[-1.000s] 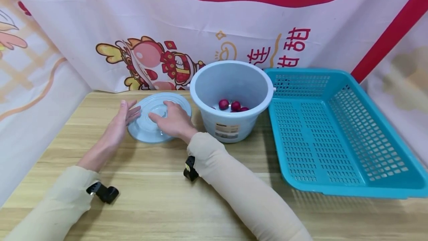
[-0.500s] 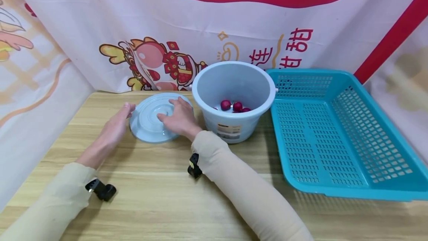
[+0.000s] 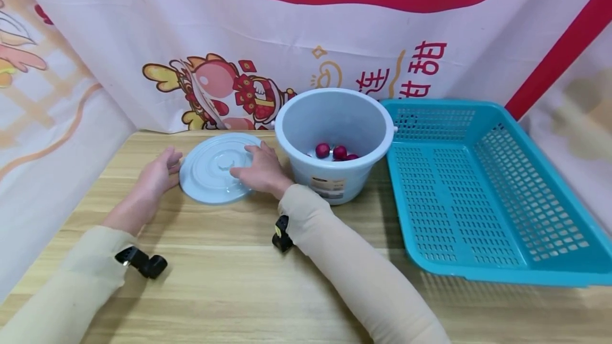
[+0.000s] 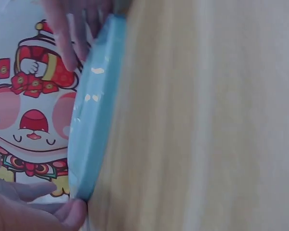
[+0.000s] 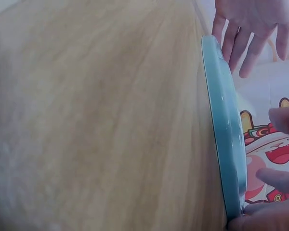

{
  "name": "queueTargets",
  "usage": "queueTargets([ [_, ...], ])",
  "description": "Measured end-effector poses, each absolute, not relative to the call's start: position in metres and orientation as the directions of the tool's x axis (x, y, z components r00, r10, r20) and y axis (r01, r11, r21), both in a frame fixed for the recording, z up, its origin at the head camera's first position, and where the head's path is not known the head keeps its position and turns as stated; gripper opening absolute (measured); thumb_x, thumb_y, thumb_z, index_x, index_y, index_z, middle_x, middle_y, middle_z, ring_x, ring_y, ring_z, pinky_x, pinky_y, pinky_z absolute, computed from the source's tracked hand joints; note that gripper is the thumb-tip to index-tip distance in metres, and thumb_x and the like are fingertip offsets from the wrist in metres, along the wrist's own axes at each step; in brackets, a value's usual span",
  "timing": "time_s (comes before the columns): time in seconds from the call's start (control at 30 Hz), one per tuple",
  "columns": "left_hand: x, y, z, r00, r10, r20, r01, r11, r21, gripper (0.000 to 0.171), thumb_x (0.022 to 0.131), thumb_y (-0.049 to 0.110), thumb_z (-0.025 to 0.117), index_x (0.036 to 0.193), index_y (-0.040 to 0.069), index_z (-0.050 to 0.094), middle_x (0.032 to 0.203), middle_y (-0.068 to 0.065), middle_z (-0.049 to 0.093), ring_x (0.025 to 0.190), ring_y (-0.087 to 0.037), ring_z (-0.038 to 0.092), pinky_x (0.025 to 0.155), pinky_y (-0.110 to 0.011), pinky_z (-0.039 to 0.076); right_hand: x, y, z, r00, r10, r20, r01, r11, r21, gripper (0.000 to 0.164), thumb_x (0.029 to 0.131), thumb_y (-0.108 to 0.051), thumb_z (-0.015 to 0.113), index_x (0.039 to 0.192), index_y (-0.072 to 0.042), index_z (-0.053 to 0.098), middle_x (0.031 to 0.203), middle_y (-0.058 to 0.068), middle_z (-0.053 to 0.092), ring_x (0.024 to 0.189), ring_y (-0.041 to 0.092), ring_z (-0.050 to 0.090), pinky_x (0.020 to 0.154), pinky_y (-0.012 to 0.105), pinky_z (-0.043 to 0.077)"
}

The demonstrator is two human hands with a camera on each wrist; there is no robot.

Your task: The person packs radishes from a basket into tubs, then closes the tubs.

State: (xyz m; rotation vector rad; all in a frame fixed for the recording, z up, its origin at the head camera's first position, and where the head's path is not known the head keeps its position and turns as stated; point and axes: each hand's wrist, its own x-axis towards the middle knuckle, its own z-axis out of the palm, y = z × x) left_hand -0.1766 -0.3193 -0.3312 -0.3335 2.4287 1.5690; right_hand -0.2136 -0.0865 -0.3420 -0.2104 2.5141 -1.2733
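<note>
A round light-blue lid [image 3: 205, 171] lies flat on the table, its small raised knob facing up. At its left edge is my left hand [image 3: 152, 182], fingertips close to the rim and fingers fairly straight. In the left wrist view this hand's fingertips [image 4: 76, 211] are right at the near end of the lid [image 4: 94, 110]. My right hand [image 3: 264, 171] reaches over the lid's right side with thumb and fingers spread, the thumb near the knob. The right wrist view shows its fingers beside the lid [image 5: 224, 125] at the rim. Part of the right rim is hidden by this hand.
A light-blue bucket [image 3: 330, 179] stands right of the lid, with several dark red round fruits [image 3: 322, 150] inside. Further right is a large turquoise perforated basket [image 3: 454, 267]. A printed curtain [image 3: 268, 25] hangs behind the wooden table [image 3: 229, 280].
The lid has shifted slightly left on the table. My left hand has drawn back a little to the left, and my right hand has moved slightly right.
</note>
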Motion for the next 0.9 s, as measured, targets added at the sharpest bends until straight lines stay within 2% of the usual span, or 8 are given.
queueTargets([
  [0.13, -0.1799, -0.3200, -0.3299, -0.931, -0.069, -0.358, -0.363, 0.273, 0.891, 0.073, 0.113, 0.052, 0.013, 0.169, 0.008, -0.003, 0.179, -0.017, -0.007, 0.167, -0.037, -0.001, 0.134, -0.053, 0.011, -0.2145, -0.0831, -0.3433, -0.931, -0.298, -0.212, 0.013, 0.550, -0.835, 0.074, 0.097, -0.035, 0.075, 0.162, -0.024, 0.044, 0.181, 0.008, 0.009, 0.167, 0.031, 0.016, 0.132, 0.052, 0.024],
  [0.27, -0.1836, -0.3207, -0.3290, -0.915, -0.082, -0.395, -0.402, 0.118, 0.908, 0.073, 0.114, 0.048, 0.027, 0.170, 0.011, -0.003, 0.181, -0.010, -0.006, 0.168, -0.027, 0.000, 0.136, -0.044, 0.009, -0.2150, -0.0800, -0.3449, -0.931, -0.297, -0.214, 0.029, 0.522, -0.853, 0.072, 0.096, -0.033, 0.076, 0.161, -0.025, 0.046, 0.181, 0.008, 0.009, 0.166, 0.033, 0.020, 0.131, 0.052, 0.025],
  [0.37, -0.1855, -0.3218, -0.3283, -0.904, -0.097, -0.416, -0.419, 0.011, 0.908, 0.075, 0.113, 0.046, 0.036, 0.171, 0.012, 0.001, 0.181, -0.007, -0.002, 0.167, -0.020, 0.005, 0.135, -0.036, 0.010, -0.2154, -0.0793, -0.3449, -0.931, -0.297, -0.212, 0.038, 0.499, -0.866, 0.072, 0.096, -0.032, 0.077, 0.161, -0.025, 0.047, 0.181, 0.007, 0.011, 0.165, 0.032, 0.022, 0.131, 0.052, 0.026],
  [0.43, -0.1864, -0.3222, -0.3287, -0.900, -0.115, -0.420, -0.420, -0.022, 0.907, 0.078, 0.112, 0.048, 0.042, 0.171, 0.013, 0.005, 0.181, -0.007, 0.006, 0.164, -0.018, 0.016, 0.134, -0.031, 0.016, -0.2154, -0.0791, -0.3445, -0.930, -0.297, -0.218, 0.050, 0.486, -0.873, 0.071, 0.096, -0.032, 0.077, 0.160, -0.026, 0.047, 0.181, 0.006, 0.012, 0.165, 0.031, 0.022, 0.131, 0.051, 0.026],
  [0.53, -0.1869, -0.3219, -0.3308, -0.896, -0.164, -0.414, -0.416, -0.019, 0.909, 0.079, 0.109, 0.046, 0.051, 0.170, 0.012, 0.015, 0.170, -0.010, 0.033, 0.145, -0.013, 0.042, 0.121, -0.025, 0.032, -0.2148, -0.0790, -0.3434, -0.928, -0.298, -0.225, 0.063, 0.468, -0.882, 0.071, 0.096, -0.030, 0.078, 0.160, -0.026, 0.047, 0.181, 0.005, 0.013, 0.165, 0.031, 0.021, 0.131, 0.051, 0.025],
  [0.63, -0.1861, -0.3205, -0.3334, -0.895, -0.219, -0.388, -0.408, 0.054, 0.911, 0.073, 0.109, 0.039, 0.056, 0.169, 0.011, 0.025, 0.162, -0.006, 0.042, 0.127, -0.004, 0.049, 0.105, -0.019, 0.040, -0.2139, -0.0789, -0.3421, -0.927, -0.301, -0.225, 0.070, 0.451, -0.890, 0.072, 0.097, -0.030, 0.077, 0.161, -0.025, 0.045, 0.180, 0.005, 0.016, 0.166, 0.029, 0.021, 0.131, 0.050, 0.025],
  [0.77, -0.1849, -0.3164, -0.3337, -0.894, -0.286, -0.346, -0.400, 0.157, 0.903, 0.064, 0.109, 0.018, 0.051, 0.168, 0.011, 0.027, 0.172, -0.008, 0.031, 0.146, -0.012, 0.042, 0.114, -0.018, 0.042, -0.2128, -0.0786, -0.3392, -0.926, -0.303, -0.227, 0.076, 0.439, -0.895, 0.074, 0.097, -0.030, 0.077, 0.163, -0.025, 0.043, 0.178, 0.003, 0.024, 0.163, 0.027, 0.027, 0.131, 0.049, 0.027],
  [0.9, -0.1842, -0.3143, -0.3302, -0.872, -0.364, -0.326, -0.392, 0.125, 0.911, 0.064, 0.105, 0.001, 0.043, 0.167, 0.008, 0.029, 0.169, -0.011, 0.033, 0.156, -0.016, 0.034, 0.123, -0.023, 0.035, -0.2127, -0.0788, -0.3355, -0.923, -0.314, -0.222, 0.066, 0.441, -0.895, 0.078, 0.099, -0.030, 0.075, 0.166, -0.024, 0.036, 0.176, 0.003, 0.029, 0.162, 0.026, 0.031, 0.130, 0.048, 0.028],
])
